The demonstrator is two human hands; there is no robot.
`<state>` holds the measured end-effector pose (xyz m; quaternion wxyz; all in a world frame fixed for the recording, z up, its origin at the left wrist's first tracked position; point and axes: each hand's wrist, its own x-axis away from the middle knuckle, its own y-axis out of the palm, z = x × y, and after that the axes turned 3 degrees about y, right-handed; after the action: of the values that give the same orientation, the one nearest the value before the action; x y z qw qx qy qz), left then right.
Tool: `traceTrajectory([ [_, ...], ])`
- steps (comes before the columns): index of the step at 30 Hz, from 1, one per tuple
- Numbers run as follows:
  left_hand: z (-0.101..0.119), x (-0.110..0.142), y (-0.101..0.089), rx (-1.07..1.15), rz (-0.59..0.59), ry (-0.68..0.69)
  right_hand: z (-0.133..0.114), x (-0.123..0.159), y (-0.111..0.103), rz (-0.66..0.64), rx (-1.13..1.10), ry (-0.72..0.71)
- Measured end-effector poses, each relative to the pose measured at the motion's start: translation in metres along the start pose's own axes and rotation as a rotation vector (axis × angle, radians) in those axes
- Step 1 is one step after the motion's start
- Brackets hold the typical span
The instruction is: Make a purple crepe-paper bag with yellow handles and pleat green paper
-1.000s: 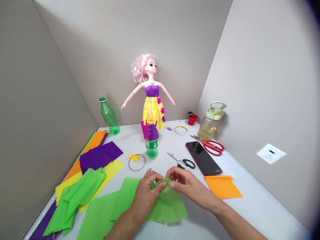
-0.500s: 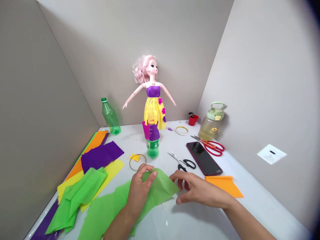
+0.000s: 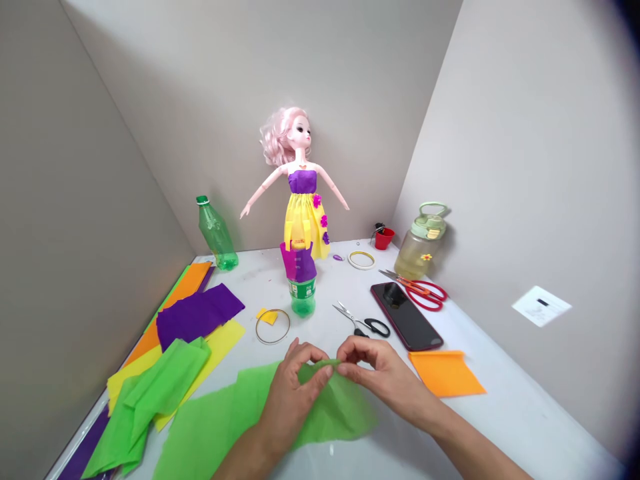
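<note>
Two hands, both grasping. Left hand (image 3: 293, 393) and right hand (image 3: 377, 373) are pinching a fold of the green paper sheet (image 3: 345, 417) between their fingertips, right in front of the person, on the white table (image 3: 500, 393). The rest of the sheet spreads under both hands and off to the left; it could be one sheet or two, can't tell.

Just right of the right hand: 1 orange paper square (image 3: 445, 373). Beyond that hand: 1 black-handled scissors (image 3: 363, 321), 1 phone (image 3: 406, 315), 1 red-handled scissors (image 3: 425, 295).

Left of the left hand: 1 pile of paper with a loose green sheet (image 3: 160, 380), 1 yellow sheet (image 3: 225, 340), 1 purple sheet (image 3: 200, 315), 1 orange sheet (image 3: 193, 277), and 1 more purple sheet (image 3: 85, 440) at the table edge. Ahead of the left hand: 1 wire hoop (image 3: 273, 327) around 1 small yellow scrap (image 3: 267, 317).

Further off: 1 green bottle (image 3: 303, 298) with purple paper round its top, right in front of 1 doll (image 3: 303, 200) in a purple and yellow paper dress. Also 1 empty green bottle (image 3: 216, 233), 1 second hoop (image 3: 361, 260), 1 red cup (image 3: 384, 239), 1 big jug (image 3: 420, 248).
</note>
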<state>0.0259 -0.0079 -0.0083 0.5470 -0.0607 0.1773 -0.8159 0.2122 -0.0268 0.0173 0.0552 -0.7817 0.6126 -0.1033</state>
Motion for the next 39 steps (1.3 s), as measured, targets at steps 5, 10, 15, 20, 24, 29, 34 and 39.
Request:
traceTrajectory([
  [5, 0.0, 0.001, 0.0, 0.025, 0.015, 0.014, 0.0, 0.0, -0.002, 0.01, -0.029, -0.008],
  [10, 0.0, 0.002, 0.001, 0.007, 0.041, 0.036, 0.004, -0.002, -0.003, -0.068, -0.159, 0.021],
  [15, -0.003, 0.002, 0.004, -0.003, 0.057, 0.053, 0.006, -0.004, 0.0, -0.063, -0.23, 0.073],
  [20, -0.005, 0.001, 0.005, 0.013, 0.069, 0.06, 0.008, -0.006, 0.002, -0.059, -0.246, 0.071],
  [24, -0.008, 0.0, 0.005, 0.026, 0.067, 0.074, 0.008, -0.006, 0.001, -0.071, -0.227, 0.07],
  [29, -0.01, -0.002, 0.005, 0.036, 0.07, 0.095, 0.008, -0.003, 0.001, -0.065, -0.205, 0.072],
  [34, -0.011, -0.002, 0.004, 0.048, 0.077, 0.11, 0.008, -0.004, 0.003, -0.062, -0.205, 0.061],
  [39, -0.01, -0.001, 0.003, 0.048, 0.069, 0.122, 0.004, -0.005, 0.004, -0.084, -0.232, 0.085],
])
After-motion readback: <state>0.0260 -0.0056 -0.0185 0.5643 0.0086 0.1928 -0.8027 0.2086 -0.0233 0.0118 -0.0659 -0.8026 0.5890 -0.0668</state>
